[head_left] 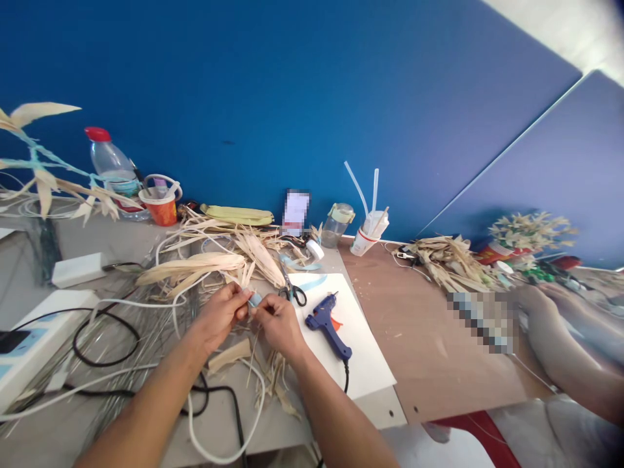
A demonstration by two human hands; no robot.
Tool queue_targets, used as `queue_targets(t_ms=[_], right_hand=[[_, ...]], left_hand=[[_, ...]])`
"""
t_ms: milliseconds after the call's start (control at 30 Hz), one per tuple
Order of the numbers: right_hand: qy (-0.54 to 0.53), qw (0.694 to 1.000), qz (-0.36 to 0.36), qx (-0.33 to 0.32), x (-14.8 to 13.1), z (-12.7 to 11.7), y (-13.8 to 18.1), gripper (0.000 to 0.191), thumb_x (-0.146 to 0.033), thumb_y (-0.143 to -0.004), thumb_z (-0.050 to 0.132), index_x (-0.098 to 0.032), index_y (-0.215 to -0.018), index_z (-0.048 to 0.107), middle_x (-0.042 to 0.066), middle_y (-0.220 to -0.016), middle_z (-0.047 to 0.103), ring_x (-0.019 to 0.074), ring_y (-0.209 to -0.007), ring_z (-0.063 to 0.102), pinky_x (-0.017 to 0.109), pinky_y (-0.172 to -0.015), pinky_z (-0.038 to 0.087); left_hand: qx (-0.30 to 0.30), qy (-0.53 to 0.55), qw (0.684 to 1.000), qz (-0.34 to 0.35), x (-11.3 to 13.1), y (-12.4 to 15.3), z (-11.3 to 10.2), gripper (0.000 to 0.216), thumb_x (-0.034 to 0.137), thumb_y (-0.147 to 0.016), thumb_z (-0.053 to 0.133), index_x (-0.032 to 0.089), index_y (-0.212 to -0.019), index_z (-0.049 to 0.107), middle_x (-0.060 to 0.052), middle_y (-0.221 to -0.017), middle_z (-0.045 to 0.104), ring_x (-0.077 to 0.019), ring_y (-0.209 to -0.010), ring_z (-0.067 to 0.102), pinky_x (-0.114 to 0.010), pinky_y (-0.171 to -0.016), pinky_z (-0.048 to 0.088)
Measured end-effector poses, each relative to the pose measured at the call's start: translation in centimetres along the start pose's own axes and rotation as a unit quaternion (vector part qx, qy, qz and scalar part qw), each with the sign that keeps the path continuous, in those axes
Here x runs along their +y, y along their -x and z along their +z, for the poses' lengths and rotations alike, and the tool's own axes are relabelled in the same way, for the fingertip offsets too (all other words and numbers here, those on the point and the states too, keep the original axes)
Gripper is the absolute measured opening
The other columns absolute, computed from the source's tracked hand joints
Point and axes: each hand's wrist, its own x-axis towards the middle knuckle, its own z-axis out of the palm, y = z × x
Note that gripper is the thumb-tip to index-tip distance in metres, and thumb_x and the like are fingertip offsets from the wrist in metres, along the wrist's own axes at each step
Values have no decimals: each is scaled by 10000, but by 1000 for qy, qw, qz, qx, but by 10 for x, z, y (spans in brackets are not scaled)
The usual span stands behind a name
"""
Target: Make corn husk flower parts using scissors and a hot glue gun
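Note:
My left hand (221,314) and my right hand (277,323) meet over the grey table (78,234), both pinching a small light-blue piece (255,299) between their fingertips. Dried corn husks (214,263) lie in a heap just behind the hands. Black-handled scissors (294,292) rest right beyond my right hand. A blue glue gun (327,325) lies on a white sheet (363,364) to the right of my right hand.
White and black cables (104,325) loop across the table's left. At the back stand a plastic bottle (111,166), an orange cup (162,207), a glass jar (338,224) and a paper cup of sticks (366,237). Another person's hand (539,312) works at the right by more husks (451,260).

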Motion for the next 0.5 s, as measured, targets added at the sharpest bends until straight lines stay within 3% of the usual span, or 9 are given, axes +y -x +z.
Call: queue_targets(t_ms=[133,333,500], right_hand=[[-70,997,24,-22,0,1,-2,163,-270,-692,582,-185,-576,505,-70,-462,429,80,-442,358,218,-458,262],[-197,977,59,-51,-3,3,-2,181,-311,-687,618,-159,-606,562,-39,-544,537,53,-404,380,214,-439,257],[-182,979,74,-54,-4,2,-2,172,-307,-719,568,-172,-617,534,-51,-530,513,56,-389,361,212,-425,257]], left_hand=[[-11,49,999,-3,3,3,4,373,320,-559,840,151,-656,522,83,-450,468,-40,-410,402,-163,-445,375],[-35,131,991,-11,6,7,9,292,247,-604,827,133,-650,563,75,-446,480,-37,-384,380,-202,-466,461],[-37,184,982,-27,4,5,8,249,158,-621,810,122,-660,567,35,-592,589,-14,-380,368,-196,-446,469]])
